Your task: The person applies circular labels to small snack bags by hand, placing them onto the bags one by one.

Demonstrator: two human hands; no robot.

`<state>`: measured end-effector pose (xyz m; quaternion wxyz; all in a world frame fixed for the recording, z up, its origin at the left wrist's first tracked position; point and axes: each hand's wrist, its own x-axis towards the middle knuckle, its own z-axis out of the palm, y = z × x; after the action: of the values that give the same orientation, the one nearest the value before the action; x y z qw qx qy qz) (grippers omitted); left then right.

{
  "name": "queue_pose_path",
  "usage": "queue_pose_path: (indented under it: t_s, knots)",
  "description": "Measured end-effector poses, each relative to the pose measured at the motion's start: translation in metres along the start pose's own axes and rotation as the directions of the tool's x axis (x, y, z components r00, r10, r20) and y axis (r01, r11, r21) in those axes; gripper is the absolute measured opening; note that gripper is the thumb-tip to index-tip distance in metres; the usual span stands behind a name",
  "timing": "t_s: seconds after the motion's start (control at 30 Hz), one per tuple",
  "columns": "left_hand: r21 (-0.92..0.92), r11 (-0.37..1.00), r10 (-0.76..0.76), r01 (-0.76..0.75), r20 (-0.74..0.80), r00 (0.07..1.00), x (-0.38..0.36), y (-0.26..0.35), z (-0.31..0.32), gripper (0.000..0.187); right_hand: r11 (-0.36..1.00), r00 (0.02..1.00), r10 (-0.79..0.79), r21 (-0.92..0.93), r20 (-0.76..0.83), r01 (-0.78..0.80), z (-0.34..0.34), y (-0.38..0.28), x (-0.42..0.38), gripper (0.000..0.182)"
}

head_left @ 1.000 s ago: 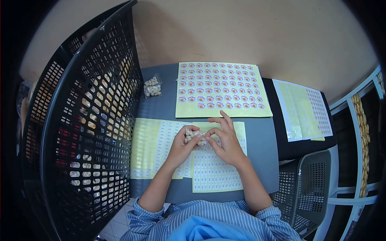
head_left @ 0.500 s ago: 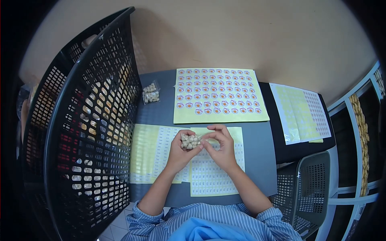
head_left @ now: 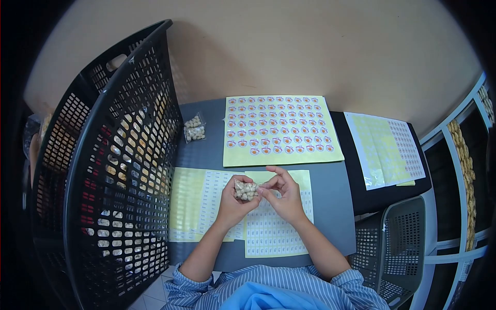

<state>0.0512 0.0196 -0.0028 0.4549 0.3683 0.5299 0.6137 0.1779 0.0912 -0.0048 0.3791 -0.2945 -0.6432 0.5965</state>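
Note:
My left hand is wrapped round a small clear bag of pale round pieces, above the table. At the bag's right edge, my right hand pinches its corner between thumb and index finger, the other fingers raised. Beneath the hands lie a sheet of small labels and, to its left, another yellow-backed label sheet. A stack of sheets with round orange-and-pink stickers lies behind them; its lower left corner has bare backing.
A filled bag lies at the table's back left. A tall dark basket with packed goods stands at left. On the right are a black surface with another sticker sheet, a dark basket and a white-framed rack.
The whole view has shifted slightly, so the table and sheets appear a little lower. Both hands still hold the bag, with the right hand's fingers slightly closer together.

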Motion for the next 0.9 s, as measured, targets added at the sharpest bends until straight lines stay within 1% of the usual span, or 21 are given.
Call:
queue_pose_path:
  t_s: [0.13, 0.2, 0.23, 0.27, 0.3, 0.33, 0.37, 0.4, 0.43, 0.47, 0.5, 0.53, 0.57, 0.6, 0.63, 0.7, 0.73, 0.8, 0.83, 0.9]
  knots:
    - [0.049, 0.999, -0.019, 0.016, 0.056, 0.998, -0.001, -0.003, -0.005, 0.042, 0.999, 0.999, -0.011, 0.048, -0.043, 0.013, -0.002, -0.012, -0.002, 0.043]
    - [-0.142, 0.986, 0.104, -0.083, 0.152, 0.983, -0.001, -0.003, -0.001, 0.051, 0.996, 0.994, -0.038, -0.086, -0.098, 0.029, -0.019, -0.033, -0.005, 0.034]
    - [-0.141, 0.986, 0.114, -0.093, 0.153, 0.982, 0.000, -0.002, -0.004, 0.051, 0.969, 0.953, -0.174, -0.217, -0.247, 0.120, -0.038, -0.041, -0.010, 0.027]
    - [-0.080, 0.994, 0.091, -0.078, 0.167, 0.982, 0.001, -0.001, -0.009, 0.054, 0.881, 0.851, -0.363, -0.436, -0.378, 0.182, -0.062, -0.057, -0.017, 0.025]
    - [-0.019, 0.998, 0.060, -0.058, 0.178, 0.982, 0.001, -0.001, -0.014, 0.058, 0.856, 0.722, -0.440, -0.494, -0.534, 0.156, -0.097, -0.054, -0.022, 0.022]
    - [-0.031, 0.995, 0.099, -0.096, 0.116, 0.988, 0.004, 0.000, -0.017, 0.052, 0.854, 0.592, -0.444, -0.518, -0.672, 0.052, -0.125, -0.069, -0.036, 0.022]
    - [-0.031, 0.995, 0.098, -0.095, 0.119, 0.988, 0.006, -0.001, -0.022, 0.052, 0.852, 0.487, -0.475, -0.522, -0.733, 0.045, -0.166, -0.068, -0.049, 0.025]
    - [-0.124, 0.986, 0.115, -0.111, 0.022, 0.993, 0.008, -0.002, -0.028, 0.048, 0.837, 0.399, -0.500, -0.547, -0.769, -0.006, -0.211, -0.055, -0.067, 0.029]
    - [-0.218, 0.966, 0.122, -0.137, -0.079, 0.989, 0.010, -0.003, -0.031, 0.045, 0.820, 0.353, -0.523, -0.571, -0.776, -0.037, -0.252, -0.042, -0.091, 0.027]
    - [-0.221, 0.967, 0.091, -0.125, -0.159, 0.983, 0.009, 0.002, -0.031, 0.039, 0.758, 0.337, -0.536, -0.617, -0.774, -0.213, -0.290, -0.024, -0.120, 0.025]
    - [-0.232, 0.965, 0.089, -0.126, -0.165, 0.982, 0.010, 0.002, -0.034, 0.039, 0.712, 0.327, -0.511, -0.605, -0.795, -0.358, -0.319, -0.004, -0.148, 0.024]
    - [-0.304, 0.945, 0.055, -0.125, -0.229, 0.972, 0.011, 0.002, -0.037, 0.037, 0.567, 0.325, -0.509, -0.594, -0.797, -0.571, -0.344, 0.019, -0.180, 0.027]
    - [-0.374, 0.919, 0.015, -0.128, -0.290, 0.957, 0.011, 0.002, -0.040, 0.036, 0.295, 0.382, -0.550, -0.600, -0.743, -0.744, -0.360, 0.040, -0.210, 0.025]
    - [-0.413, 0.900, -0.004, -0.140, -0.328, 0.945, 0.011, 0.004, -0.040, 0.032, 0.228, 0.396, -0.447, -0.530, -0.802, -0.817, -0.373, 0.056, -0.234, 0.023]
    - [-0.418, 0.897, -0.007, -0.143, -0.335, 0.942, 0.012, 0.003, -0.042, 0.032, 0.146, 0.390, -0.339, -0.457, -0.856, -0.877, -0.386, 0.075, -0.256, 0.022]
    - [-0.464, 0.866, -0.020, -0.185, -0.402, 0.916, 0.013, 0.000, -0.045, 0.031, 0.152, 0.298, -0.282, -0.350, -0.912, -0.924, -0.398, 0.110, -0.286, 0.019]
    - [-0.460, 0.868, -0.021, -0.188, -0.411, 0.911, 0.013, 0.001, -0.045, 0.029, 0.149, 0.299, -0.285, -0.350, -0.911, -0.925, -0.399, 0.118, -0.292, 0.019]
    - [-0.462, 0.864, -0.016, -0.199, -0.420, 0.907, 0.013, 0.000, -0.047, 0.028, 0.219, 0.137, -0.096, -0.156, -0.986, -0.963, -0.394, 0.130, -0.299, 0.020]
    - [-0.461, 0.862, -0.008, -0.214, -0.433, 0.901, 0.014, 0.000, -0.047, 0.027, 0.221, 0.138, -0.097, -0.157, -0.986, -0.963, -0.397, 0.132, -0.297, 0.020]
    - [-0.456, 0.862, -0.007, -0.222, -0.449, 0.893, 0.016, -0.002, -0.049, 0.025, 0.162, 0.053, -0.029, -0.057, -0.998, -0.985, -0.402, 0.133, -0.290, 0.025]
